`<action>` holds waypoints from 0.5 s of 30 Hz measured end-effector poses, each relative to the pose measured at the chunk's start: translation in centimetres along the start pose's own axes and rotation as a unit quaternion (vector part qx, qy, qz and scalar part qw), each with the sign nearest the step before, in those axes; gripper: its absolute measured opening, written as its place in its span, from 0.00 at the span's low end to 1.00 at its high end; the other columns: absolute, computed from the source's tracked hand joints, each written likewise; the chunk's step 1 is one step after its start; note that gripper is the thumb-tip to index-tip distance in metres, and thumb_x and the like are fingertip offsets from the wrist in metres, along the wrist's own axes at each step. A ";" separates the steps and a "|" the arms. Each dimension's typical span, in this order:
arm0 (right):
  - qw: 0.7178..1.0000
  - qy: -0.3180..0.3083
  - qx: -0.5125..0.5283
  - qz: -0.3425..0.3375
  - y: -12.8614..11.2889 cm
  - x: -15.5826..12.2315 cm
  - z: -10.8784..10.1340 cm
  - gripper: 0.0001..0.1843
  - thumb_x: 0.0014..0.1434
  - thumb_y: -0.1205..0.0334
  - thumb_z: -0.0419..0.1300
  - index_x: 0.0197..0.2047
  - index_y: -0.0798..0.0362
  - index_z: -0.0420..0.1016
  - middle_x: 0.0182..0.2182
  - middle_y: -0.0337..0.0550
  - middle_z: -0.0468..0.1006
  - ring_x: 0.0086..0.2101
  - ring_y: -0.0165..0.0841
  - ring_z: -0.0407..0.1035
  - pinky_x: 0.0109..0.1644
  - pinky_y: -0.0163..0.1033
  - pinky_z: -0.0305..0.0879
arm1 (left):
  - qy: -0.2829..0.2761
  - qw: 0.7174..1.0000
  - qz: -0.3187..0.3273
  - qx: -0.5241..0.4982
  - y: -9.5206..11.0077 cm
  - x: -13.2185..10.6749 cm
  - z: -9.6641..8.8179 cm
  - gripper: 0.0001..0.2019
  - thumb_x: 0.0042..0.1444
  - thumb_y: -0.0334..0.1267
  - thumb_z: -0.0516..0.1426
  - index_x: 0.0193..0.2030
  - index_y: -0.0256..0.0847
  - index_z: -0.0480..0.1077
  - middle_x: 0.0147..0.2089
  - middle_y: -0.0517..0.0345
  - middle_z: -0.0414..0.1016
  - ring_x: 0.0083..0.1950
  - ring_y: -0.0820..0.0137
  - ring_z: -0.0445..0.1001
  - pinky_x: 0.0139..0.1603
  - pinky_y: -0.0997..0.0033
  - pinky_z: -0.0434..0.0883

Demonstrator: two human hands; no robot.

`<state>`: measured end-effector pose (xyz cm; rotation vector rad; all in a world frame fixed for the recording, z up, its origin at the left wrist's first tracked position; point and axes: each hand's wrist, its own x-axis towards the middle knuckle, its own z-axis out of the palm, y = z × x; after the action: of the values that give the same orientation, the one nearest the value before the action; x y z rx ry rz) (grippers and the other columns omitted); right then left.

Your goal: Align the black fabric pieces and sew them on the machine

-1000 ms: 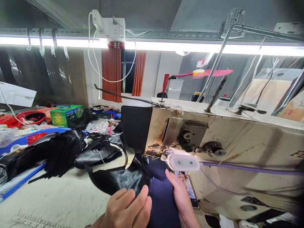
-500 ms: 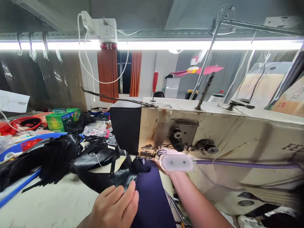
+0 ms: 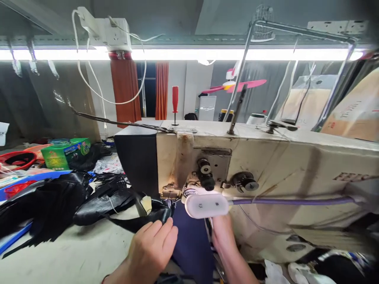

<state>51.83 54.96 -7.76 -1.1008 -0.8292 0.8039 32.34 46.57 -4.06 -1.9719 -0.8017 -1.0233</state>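
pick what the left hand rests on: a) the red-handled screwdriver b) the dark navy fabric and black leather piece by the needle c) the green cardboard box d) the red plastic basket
b, the left hand lies flat on the black leather piece and the dark navy fabric in front of the cream sewing machine.

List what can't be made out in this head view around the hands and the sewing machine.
- Needle point: hidden behind the white lamp and the sewing machine head.
- Right hand fingertips: covered by the lamp.
- Dark blue fabric: its lower end is cut off by the bottom edge.
- Left hand: its grip on the black leather piece underneath is unseen.
- Machine lettering at the right: blurred.
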 end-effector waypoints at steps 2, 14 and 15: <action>0.995 0.012 -0.058 -0.077 -1.3 -1.6 -1.0 0.22 0.45 0.54 0.67 0.44 0.53 0.77 0.46 0.50 0.74 0.49 0.48 0.68 0.57 0.51 0.62 | 0.001 1.000 -0.023 0.013 0.3 0.2 0.9 0.10 0.63 0.23 0.50 0.36 0.33 0.72 0.33 0.50 0.80 0.27 0.69 0.73 0.27 0.71 0.64; 0.723 -0.339 -0.428 -0.424 -1.0 -1.5 -0.9 0.22 0.62 0.59 0.55 0.59 0.40 0.73 0.56 0.46 0.74 0.52 0.50 0.71 0.52 0.51 0.74 | 0.088 0.993 -0.078 -0.021 -0.2 -0.6 2.6 0.16 0.63 0.23 0.47 0.29 0.38 0.71 0.31 0.57 0.80 0.28 0.71 0.72 0.29 0.71 0.66; 0.763 -0.324 -0.395 -0.397 -0.9 -1.4 -0.9 0.21 0.60 0.58 0.58 0.56 0.37 0.76 0.53 0.44 0.76 0.50 0.51 0.73 0.52 0.51 0.74 | 0.090 0.992 -0.080 -0.019 -0.2 -0.6 2.7 0.16 0.62 0.22 0.47 0.29 0.38 0.71 0.30 0.57 0.80 0.27 0.71 0.72 0.28 0.71 0.66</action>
<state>52.12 53.14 -7.36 -0.9990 -2.1872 0.0286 32.92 48.86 -5.55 -1.8374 -0.8551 -1.3004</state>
